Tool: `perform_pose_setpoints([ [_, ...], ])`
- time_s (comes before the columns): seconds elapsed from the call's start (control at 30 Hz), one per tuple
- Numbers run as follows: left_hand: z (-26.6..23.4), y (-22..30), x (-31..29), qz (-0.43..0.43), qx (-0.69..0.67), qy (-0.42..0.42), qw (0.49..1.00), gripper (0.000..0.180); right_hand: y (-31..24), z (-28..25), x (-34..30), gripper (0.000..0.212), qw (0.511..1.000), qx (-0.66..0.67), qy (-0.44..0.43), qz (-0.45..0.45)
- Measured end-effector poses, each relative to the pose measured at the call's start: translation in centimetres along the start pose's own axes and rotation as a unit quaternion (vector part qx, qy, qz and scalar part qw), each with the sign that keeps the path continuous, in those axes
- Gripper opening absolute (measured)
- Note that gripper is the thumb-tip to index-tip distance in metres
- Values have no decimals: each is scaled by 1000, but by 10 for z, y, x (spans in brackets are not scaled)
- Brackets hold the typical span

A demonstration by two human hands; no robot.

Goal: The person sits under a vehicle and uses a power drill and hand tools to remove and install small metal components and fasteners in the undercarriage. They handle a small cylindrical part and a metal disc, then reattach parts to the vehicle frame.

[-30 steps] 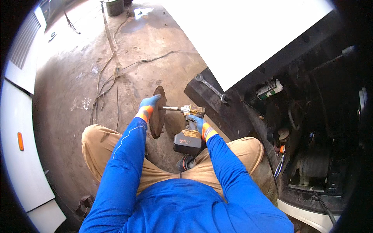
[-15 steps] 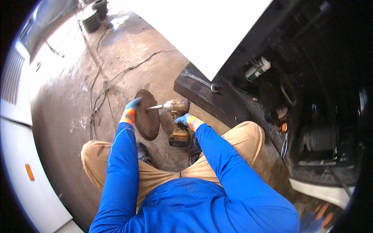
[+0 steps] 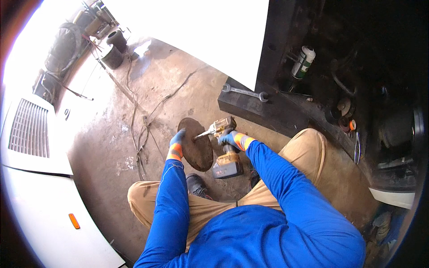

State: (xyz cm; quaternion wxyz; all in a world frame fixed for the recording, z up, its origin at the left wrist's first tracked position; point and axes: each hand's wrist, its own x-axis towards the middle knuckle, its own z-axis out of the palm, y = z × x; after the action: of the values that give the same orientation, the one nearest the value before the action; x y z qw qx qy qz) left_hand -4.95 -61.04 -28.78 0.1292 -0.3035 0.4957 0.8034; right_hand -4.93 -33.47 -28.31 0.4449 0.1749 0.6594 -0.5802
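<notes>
A round, flat, rusty-brown disc [image 3: 199, 154] stands tilted between my hands, above the floor in front of my shoes. My left hand [image 3: 177, 137], in a blue and orange glove, is closed on its left rim; some fingers are hidden behind it. My right hand [image 3: 230, 139], gloved alike, is wrapped round the handle of a yellow and black cordless impact wrench [image 3: 223, 125]. The tool's long metal tip points left and meets the disc near its middle. Whether a fastener sits there is too small to tell.
Beyond the tool, an open-end wrench [image 3: 246, 93] lies on a black beam [image 3: 250, 105]. A white-green canister [image 3: 304, 62] stands inside the dark compartment. Cables [image 3: 142, 143] trail across the floor. White panels [image 3: 40, 196] flank the left, with another [image 3: 214, 35] overhead.
My view has turned, so the whole scene sits further right. Both hands keep hold of the disc and the impact wrench, and the tip still meets the disc.
</notes>
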Motion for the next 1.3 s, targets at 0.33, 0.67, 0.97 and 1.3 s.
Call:
perform_pose_setpoints([
  [0.33, 12, -29, 26, 21, 25, 93, 995, 42, -17, -8, -24, 70, 865, -418, 268, -77],
  [0.67, 67, -20, -16, 44, 206, 187, 960, 59, -27, -25, -42, 62, 881, -402, 250, 1],
  [0.97, 36, -38, 23, 46, 167, 182, 968, 60, -26, -22, -37, 60, 885, -403, 235, -4],
  [1.3, 37, -31, 20, 59, 97, 108, 988, 51, 1, -40, 5, 97, 880, -416, 202, -109],
])
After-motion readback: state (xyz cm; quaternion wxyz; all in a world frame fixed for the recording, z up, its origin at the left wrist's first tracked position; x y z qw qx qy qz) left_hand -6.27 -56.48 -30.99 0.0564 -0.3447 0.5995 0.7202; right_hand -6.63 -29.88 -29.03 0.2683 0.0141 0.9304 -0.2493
